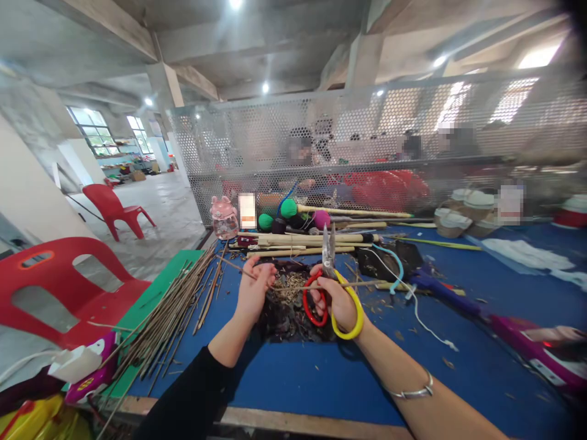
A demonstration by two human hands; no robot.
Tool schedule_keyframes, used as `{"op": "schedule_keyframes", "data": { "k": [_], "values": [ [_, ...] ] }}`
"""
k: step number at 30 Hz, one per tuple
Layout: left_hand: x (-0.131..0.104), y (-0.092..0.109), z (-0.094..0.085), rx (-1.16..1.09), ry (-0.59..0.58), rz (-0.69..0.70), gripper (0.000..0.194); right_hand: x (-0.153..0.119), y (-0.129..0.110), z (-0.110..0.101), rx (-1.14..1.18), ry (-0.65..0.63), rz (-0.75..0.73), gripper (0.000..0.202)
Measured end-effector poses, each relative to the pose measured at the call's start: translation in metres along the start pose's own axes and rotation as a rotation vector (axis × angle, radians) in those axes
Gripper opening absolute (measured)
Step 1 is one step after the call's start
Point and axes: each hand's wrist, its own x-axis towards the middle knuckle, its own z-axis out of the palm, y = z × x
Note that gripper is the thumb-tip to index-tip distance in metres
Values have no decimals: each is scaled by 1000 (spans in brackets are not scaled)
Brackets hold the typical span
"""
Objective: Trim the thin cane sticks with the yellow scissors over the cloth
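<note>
Head view, from the left: a red plastic chair stands beside a blue-topped worktable. On the table's left side, partly over a flat green board, lies a loose bundle of thin brown sticks. Behind, near the perforated metal screen, stands a clear bottle with a pink lid.

Left of centre, the left hand pinches a single thin brown stick between thumb and curled fingers, one end reaching past it toward the bundle. Beneath the stick, between the hands, small brown chips lie on a dark, crumpled sheet whose material I cannot tell.

Right of that, the right hand is closed around metal scissors with one red and one yellow handle while steadying the same stick. The blades point away from the person, slightly parted; the stick crosses by the handles, off the cutting edges.

The step in hand looks like positioning or checking the stick. A cut would call for bringing the blades onto it while the left hand steadies it.

Farther right lie a white cord and a long purple-and-blue tool.
</note>
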Motion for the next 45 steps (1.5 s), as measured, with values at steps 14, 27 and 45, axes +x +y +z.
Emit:
{"op": "schedule_keyframes", "data": {
  "k": [14,27,45],
  "values": [
    [-23,4,10,588,-177,508,29,-7,1,15,-107,59,-62,20],
    [8,3,-2,-586,141,-421,13,0,-8,-1,107,32,-101,19],
    [-20,7,6,-225,-492,-513,22,15,4,-11,220,68,33,27]
  ]
}}
